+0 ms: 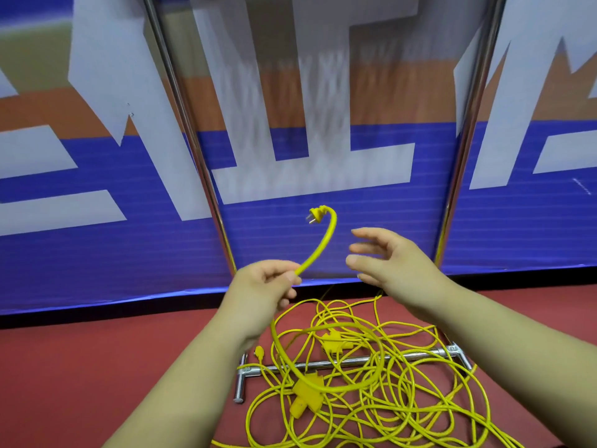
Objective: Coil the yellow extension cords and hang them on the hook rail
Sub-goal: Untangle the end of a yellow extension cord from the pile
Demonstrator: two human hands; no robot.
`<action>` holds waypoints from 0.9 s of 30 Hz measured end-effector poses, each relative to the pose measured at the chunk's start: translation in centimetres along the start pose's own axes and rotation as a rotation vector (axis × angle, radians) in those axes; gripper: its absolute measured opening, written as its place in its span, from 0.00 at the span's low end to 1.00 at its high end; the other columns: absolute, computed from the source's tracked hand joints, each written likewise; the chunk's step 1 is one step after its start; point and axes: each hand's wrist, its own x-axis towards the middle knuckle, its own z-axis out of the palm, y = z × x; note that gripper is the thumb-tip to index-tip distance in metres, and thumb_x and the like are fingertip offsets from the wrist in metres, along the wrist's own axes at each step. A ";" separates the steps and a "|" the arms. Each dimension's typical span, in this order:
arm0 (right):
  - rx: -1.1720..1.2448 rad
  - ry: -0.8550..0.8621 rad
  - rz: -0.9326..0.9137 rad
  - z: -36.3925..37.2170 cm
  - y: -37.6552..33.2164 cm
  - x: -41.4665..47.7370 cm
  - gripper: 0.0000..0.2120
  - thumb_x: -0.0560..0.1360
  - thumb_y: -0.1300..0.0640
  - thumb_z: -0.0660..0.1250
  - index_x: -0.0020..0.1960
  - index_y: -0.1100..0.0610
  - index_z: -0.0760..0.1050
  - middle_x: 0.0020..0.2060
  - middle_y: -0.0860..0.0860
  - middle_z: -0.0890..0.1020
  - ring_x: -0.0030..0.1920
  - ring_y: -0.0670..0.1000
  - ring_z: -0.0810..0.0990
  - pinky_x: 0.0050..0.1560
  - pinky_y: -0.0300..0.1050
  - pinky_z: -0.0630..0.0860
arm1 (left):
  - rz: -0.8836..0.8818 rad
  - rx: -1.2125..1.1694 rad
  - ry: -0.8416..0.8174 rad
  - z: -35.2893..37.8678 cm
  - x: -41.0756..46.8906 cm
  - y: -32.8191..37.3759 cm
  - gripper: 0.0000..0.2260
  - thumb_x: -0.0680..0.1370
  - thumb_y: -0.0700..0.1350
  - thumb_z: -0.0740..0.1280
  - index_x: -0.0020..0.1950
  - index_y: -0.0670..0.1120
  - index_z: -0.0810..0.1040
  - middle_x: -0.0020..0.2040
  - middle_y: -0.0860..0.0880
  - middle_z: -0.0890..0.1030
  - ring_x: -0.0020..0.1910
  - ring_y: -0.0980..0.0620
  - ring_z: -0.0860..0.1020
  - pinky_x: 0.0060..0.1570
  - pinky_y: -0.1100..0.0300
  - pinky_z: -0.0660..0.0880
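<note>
My left hand [268,282] pinches a thick yellow extension cord [323,240] a short way below its plug [318,214], which arcs up and points left with its metal prongs showing. The cord runs down from my fist into a loop and joins a yellow socket block [307,394] on the floor. My right hand [391,257] hovers open just right of the raised cord, fingers spread, touching nothing. A tangled pile of thinner yellow cords [403,383] lies on the red floor below both hands.
A chrome base bar of a stand [416,354] lies under the tangle, with a short foot [240,383] at its left end. Two chrome uprights [193,140] [465,140] frame a blue, white and orange banner [323,247] directly ahead. Red floor [97,367] extends left.
</note>
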 end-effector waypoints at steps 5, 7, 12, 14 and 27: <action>-0.346 -0.250 -0.047 1.1 1.2 -0.9 0.14 0.71 0.55 0.77 0.55 0.48 0.79 0.50 0.47 0.85 0.42 0.47 0.83 0.49 0.46 0.79 | -0.064 -0.347 0.117 -1.1 0.4 1.3 0.08 0.82 0.35 0.64 0.57 0.40 0.81 0.45 0.45 0.83 0.31 0.58 0.75 0.27 0.67 0.71; -0.357 -0.347 -0.032 1.6 1.3 -1.3 0.13 0.73 0.56 0.76 0.56 0.49 0.80 0.48 0.47 0.85 0.44 0.48 0.84 0.51 0.44 0.79 | -0.068 -0.431 0.130 -1.4 0.3 1.6 0.09 0.82 0.35 0.64 0.59 0.39 0.80 0.48 0.43 0.83 0.32 0.58 0.75 0.28 0.67 0.72; -0.237 -0.514 0.026 3.1 1.9 -1.9 0.12 0.74 0.63 0.75 0.55 0.56 0.76 0.52 0.49 0.84 0.46 0.44 0.83 0.49 0.39 0.77 | -0.058 -0.535 0.104 -1.9 -0.3 2.2 0.12 0.81 0.35 0.64 0.63 0.42 0.80 0.50 0.47 0.85 0.35 0.56 0.78 0.32 0.65 0.74; -0.209 -0.592 0.050 3.8 2.5 -2.3 0.13 0.73 0.64 0.75 0.52 0.56 0.74 0.50 0.50 0.84 0.47 0.46 0.82 0.52 0.43 0.77 | -0.037 -0.553 0.075 -2.2 -0.5 2.5 0.14 0.81 0.34 0.63 0.65 0.44 0.79 0.55 0.48 0.85 0.37 0.56 0.79 0.35 0.63 0.74; -0.333 -0.546 -0.027 2.7 2.0 -1.2 0.12 0.72 0.58 0.77 0.51 0.50 0.78 0.38 0.52 0.82 0.37 0.52 0.76 0.39 0.50 0.71 | -0.074 -0.439 0.138 -4.6 -0.7 3.0 0.13 0.78 0.33 0.68 0.63 0.40 0.80 0.49 0.45 0.82 0.28 0.56 0.72 0.27 0.64 0.72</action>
